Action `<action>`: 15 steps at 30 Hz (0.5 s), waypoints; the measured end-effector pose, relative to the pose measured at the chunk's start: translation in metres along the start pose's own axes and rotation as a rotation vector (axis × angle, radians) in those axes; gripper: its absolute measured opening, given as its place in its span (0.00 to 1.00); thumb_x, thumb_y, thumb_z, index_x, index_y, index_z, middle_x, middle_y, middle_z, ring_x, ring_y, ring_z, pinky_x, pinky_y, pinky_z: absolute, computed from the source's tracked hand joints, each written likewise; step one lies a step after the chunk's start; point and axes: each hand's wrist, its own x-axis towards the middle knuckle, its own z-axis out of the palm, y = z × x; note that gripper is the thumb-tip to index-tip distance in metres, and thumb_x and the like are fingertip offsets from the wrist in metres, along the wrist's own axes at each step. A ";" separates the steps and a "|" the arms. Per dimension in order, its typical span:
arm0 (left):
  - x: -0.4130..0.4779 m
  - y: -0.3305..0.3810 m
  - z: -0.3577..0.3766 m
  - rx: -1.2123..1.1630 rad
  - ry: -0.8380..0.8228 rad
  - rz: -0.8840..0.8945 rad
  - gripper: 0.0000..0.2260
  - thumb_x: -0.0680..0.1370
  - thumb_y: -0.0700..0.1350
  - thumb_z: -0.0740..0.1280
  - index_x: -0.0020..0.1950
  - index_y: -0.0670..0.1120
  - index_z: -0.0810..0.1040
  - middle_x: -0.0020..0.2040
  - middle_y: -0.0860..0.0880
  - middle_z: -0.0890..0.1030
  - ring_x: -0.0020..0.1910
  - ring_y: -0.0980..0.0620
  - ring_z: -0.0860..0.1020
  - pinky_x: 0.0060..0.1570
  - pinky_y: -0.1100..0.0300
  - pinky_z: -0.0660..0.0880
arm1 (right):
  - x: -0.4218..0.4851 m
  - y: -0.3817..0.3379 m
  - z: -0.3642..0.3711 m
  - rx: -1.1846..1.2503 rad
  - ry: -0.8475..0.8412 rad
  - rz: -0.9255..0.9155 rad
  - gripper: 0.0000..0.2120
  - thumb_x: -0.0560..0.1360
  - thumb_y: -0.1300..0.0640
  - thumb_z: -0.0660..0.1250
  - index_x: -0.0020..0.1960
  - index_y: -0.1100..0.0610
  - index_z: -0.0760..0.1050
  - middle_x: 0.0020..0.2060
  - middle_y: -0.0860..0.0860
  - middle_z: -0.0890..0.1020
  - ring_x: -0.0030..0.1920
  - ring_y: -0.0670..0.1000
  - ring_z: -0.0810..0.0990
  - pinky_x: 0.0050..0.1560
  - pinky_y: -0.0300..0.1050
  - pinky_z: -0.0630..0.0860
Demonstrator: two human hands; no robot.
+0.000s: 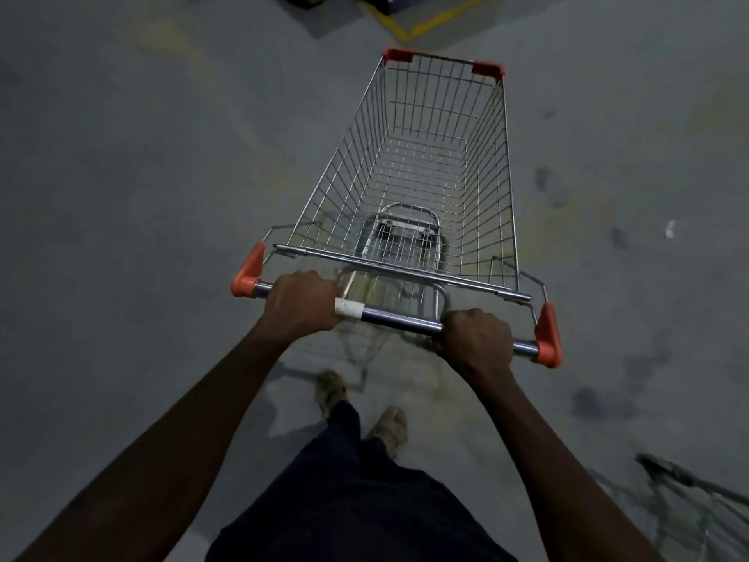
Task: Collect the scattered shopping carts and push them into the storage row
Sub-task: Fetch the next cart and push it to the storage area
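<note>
On the cart [409,172] handle [399,318], my left hand [302,304] and right hand [476,338] gripped fully closed; no legible writing.

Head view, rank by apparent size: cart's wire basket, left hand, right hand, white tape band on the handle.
1. wire basket, by far the largest.
2. left hand and right hand: they look alike, so unranked.
3. white tape band on the handle.
</note>
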 end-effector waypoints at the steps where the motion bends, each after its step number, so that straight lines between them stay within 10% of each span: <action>1: -0.012 -0.007 0.005 -0.012 -0.009 -0.037 0.15 0.71 0.59 0.67 0.49 0.51 0.80 0.46 0.48 0.82 0.45 0.45 0.81 0.43 0.56 0.73 | 0.000 -0.010 -0.001 -0.003 -0.007 -0.041 0.12 0.70 0.46 0.69 0.42 0.54 0.80 0.34 0.53 0.81 0.33 0.58 0.80 0.36 0.45 0.76; 5: -0.054 -0.032 0.025 -0.096 -0.025 -0.180 0.15 0.71 0.60 0.66 0.48 0.51 0.80 0.45 0.48 0.82 0.46 0.44 0.81 0.42 0.58 0.71 | 0.001 -0.045 -0.002 -0.033 0.015 -0.186 0.09 0.68 0.50 0.70 0.37 0.55 0.79 0.31 0.54 0.80 0.31 0.58 0.80 0.34 0.44 0.73; 10: -0.124 -0.065 0.064 -0.108 0.166 -0.337 0.15 0.61 0.58 0.69 0.28 0.47 0.77 0.25 0.47 0.76 0.23 0.44 0.76 0.25 0.61 0.71 | 0.003 -0.101 -0.004 -0.103 0.014 -0.417 0.10 0.70 0.48 0.68 0.39 0.54 0.79 0.32 0.53 0.80 0.32 0.57 0.80 0.33 0.43 0.68; 15: -0.196 -0.092 0.087 -0.229 -0.033 -0.532 0.17 0.69 0.61 0.70 0.46 0.48 0.81 0.43 0.46 0.83 0.43 0.42 0.82 0.38 0.57 0.71 | -0.012 -0.172 -0.003 -0.170 -0.007 -0.616 0.12 0.72 0.45 0.67 0.42 0.54 0.79 0.36 0.53 0.81 0.36 0.57 0.81 0.35 0.42 0.67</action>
